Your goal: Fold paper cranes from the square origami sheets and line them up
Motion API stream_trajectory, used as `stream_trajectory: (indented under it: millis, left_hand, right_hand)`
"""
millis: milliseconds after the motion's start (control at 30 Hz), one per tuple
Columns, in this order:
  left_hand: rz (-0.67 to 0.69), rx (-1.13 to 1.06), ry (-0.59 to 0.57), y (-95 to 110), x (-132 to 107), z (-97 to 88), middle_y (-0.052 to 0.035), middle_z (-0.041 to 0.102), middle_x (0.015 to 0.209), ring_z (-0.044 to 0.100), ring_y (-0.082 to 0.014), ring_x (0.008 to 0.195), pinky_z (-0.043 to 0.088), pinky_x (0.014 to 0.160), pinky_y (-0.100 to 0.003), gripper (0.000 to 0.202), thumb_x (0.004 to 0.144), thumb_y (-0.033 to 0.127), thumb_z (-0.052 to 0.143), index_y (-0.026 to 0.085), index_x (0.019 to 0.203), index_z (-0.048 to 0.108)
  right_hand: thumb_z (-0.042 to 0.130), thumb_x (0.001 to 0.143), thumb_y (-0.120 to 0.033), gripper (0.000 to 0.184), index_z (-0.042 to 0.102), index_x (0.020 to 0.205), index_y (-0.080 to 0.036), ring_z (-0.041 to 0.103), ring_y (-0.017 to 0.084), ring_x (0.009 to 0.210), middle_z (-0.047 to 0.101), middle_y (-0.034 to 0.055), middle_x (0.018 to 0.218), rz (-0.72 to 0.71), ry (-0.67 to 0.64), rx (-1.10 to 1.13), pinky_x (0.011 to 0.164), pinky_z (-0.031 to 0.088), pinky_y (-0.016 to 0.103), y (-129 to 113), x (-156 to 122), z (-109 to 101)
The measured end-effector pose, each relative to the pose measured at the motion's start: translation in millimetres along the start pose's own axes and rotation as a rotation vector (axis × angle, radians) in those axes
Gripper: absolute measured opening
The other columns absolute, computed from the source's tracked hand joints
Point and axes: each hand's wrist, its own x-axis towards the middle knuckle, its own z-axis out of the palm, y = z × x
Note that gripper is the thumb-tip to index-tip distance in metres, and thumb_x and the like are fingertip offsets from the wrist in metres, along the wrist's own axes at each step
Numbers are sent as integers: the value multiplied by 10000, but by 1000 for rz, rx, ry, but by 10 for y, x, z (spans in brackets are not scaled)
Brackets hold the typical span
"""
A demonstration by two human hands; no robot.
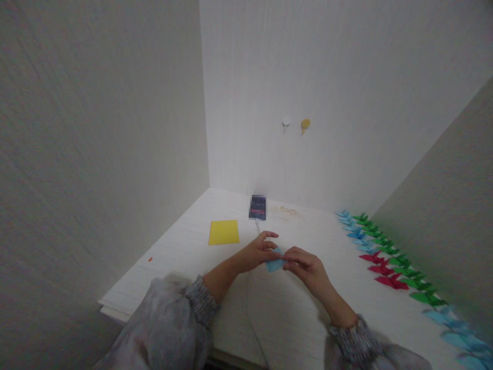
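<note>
A small piece of folded light blue paper is held between both hands above the white table. My left hand pinches it from the left, with the index finger raised and stretched past it. From the right, my right hand grips the paper's edge between thumb and fingers. Parts of the paper are hidden behind the fingers, so its exact fold cannot be made out. Left of my left hand lies a stack of yellow square paper.
A phone-like device with a cable stands by the back wall. Rows of folded paper cranes, green, red and blue, line the right side. An orange scrap lies at left. Two hooks are on the wall.
</note>
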Motion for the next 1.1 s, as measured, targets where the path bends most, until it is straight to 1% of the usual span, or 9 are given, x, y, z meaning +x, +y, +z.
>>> stream_trajectory:
  millis: [133,233,367,467,567,633,733,800,1100]
  left_hand:
    - [99,-45,157,8,33,14,-1,541,801,508,-75,624,367,564,-201,409,518,241,701,165,815,431]
    - [110,-35,139,-6,44,18,-10,553,767,510,-77,608,362,572,-208,323,511,239,700,128,719,480]
    - [85,6,147,-44,54,3,-11,560,696,505,-71,587,370,600,-217,324,530,220,690,99,783,529]
    - [90,34,124,-71,61,-9,7,544,682,500,-66,574,376,574,-208,350,517,206,698,112,783,492]
    - [70,73,56,-104,60,-6,62,496,598,477,-57,509,364,504,-190,438,473,192,720,157,759,389]
    - [28,117,25,-130,55,-1,89,462,553,451,-46,459,344,462,-175,498,453,192,728,177,750,328]
    - [-31,191,14,-167,47,-1,104,440,530,426,-34,419,311,426,-158,527,454,207,727,184,757,297]
    - [-44,216,1,-180,44,-6,106,429,520,412,-29,408,293,413,-152,512,479,221,715,182,770,297]
    - [-5,79,-135,-143,32,-32,72,491,585,428,-22,448,292,427,-138,454,531,182,693,181,798,326]
  right_hand:
    - [570,703,-177,110,627,785,-224,546,144,663,577,16,702,-39,134,-87,609,437,271,46,-5,22]
    - [559,711,-182,90,622,763,-220,543,146,657,576,19,683,-55,191,-156,617,438,277,31,-5,41]
    - [559,708,-206,57,616,713,-204,535,145,649,567,23,673,-47,183,-165,612,433,274,-22,5,48]
    - [559,704,-256,74,586,710,-188,518,128,604,543,11,651,83,255,-53,577,427,258,-4,23,50]
    - [585,663,-318,217,513,827,-197,494,104,522,512,-24,630,263,375,183,485,419,233,82,49,72]
    - [615,623,-323,269,496,825,-193,477,95,483,506,-39,607,376,311,255,440,399,220,146,61,97]
    - [635,589,-300,191,526,647,-155,425,78,415,469,-53,474,483,181,188,405,338,200,204,64,133]
    - [620,598,-297,182,525,559,-146,410,74,399,462,-50,430,524,154,168,407,315,201,210,59,146]
    - [625,572,-263,169,530,503,-141,422,81,418,491,-32,441,628,269,414,444,323,211,197,26,155]
